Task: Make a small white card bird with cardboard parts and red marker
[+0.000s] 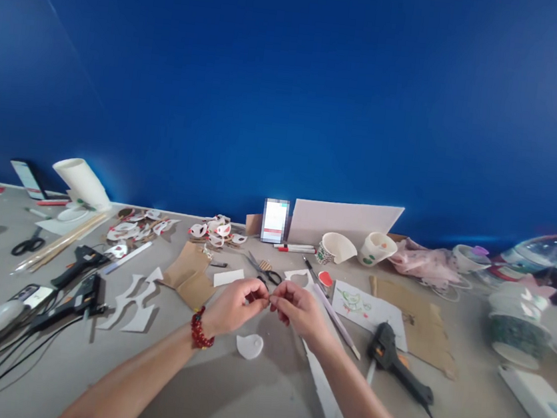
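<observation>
My left hand (237,305) and my right hand (297,308) meet above the grey table, fingertips pinched together on something tiny between them that I cannot make out. A red bead bracelet (201,329) circles my left wrist. A small white cut-out (249,346) lies on the table just below the hands. Black-handled scissors (264,271) lie just beyond my fingers. A black glue gun (395,360) rests to the right of my right forearm.
Two more glue guns (80,280) with cables lie at left, beside white paper cut-outs (134,300) and brown card pieces (190,276). Paper cups (337,248), red markers (297,248), a white sheet (344,223), a drawing (368,308) and a bottle (545,249) lie further back.
</observation>
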A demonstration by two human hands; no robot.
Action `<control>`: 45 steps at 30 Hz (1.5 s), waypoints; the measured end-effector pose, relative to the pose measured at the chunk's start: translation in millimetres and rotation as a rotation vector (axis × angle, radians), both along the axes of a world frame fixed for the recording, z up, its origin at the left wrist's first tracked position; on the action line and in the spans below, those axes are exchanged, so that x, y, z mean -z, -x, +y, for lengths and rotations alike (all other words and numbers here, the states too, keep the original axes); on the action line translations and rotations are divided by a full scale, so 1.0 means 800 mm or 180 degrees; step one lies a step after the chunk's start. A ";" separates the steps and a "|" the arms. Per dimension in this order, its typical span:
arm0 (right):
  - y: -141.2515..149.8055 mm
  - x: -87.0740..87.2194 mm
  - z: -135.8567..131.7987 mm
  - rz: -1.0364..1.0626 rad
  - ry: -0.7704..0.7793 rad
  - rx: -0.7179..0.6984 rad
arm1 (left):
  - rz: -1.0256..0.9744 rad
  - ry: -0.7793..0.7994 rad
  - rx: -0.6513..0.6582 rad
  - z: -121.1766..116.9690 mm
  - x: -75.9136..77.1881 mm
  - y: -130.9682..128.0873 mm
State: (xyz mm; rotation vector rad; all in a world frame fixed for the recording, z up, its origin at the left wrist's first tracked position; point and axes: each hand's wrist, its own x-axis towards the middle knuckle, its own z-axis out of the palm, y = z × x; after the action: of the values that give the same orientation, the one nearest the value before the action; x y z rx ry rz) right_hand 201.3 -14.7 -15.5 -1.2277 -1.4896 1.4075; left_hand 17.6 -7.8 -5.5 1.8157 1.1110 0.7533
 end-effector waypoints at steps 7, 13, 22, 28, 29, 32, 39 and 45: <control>-0.016 0.014 0.017 -0.0807 -0.0760 0.0417 | 0.0240 0.0227 -0.0072 0.004 0.005 0.000; -0.013 0.005 0.011 -0.1063 -0.0840 -0.0176 | 0.0139 0.0236 0.0009 0.007 0.014 0.000; -0.018 0.003 0.013 -0.1390 -0.1011 0.0062 | 0.0127 0.0210 -0.0025 0.005 0.015 0.001; -0.008 -0.003 0.006 -0.1454 -0.0943 -0.0129 | 0.0241 0.0044 -0.0031 0.003 0.010 -0.001; -0.008 -0.002 0.006 -0.1497 -0.0955 -0.0104 | 0.0275 0.0004 -0.0033 0.002 0.009 -0.001; -0.010 0.001 0.007 -0.1511 -0.1002 -0.0085 | 0.0359 -0.0071 -0.0039 0.001 0.007 -0.002; -0.007 -0.005 -0.002 -0.1551 -0.1205 0.0025 | 0.0469 -0.0650 -0.0186 -0.004 0.008 -0.003; -0.007 -0.016 -0.011 -0.1679 -0.1539 0.0256 | 0.0667 -0.1094 -0.0207 -0.010 0.009 -0.003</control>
State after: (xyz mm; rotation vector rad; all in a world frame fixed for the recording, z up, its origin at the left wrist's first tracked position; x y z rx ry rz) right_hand 206.7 -23.2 -2.9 -1.3730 -1.9585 0.6224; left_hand 20.0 -16.1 -12.7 2.1960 1.2381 0.8473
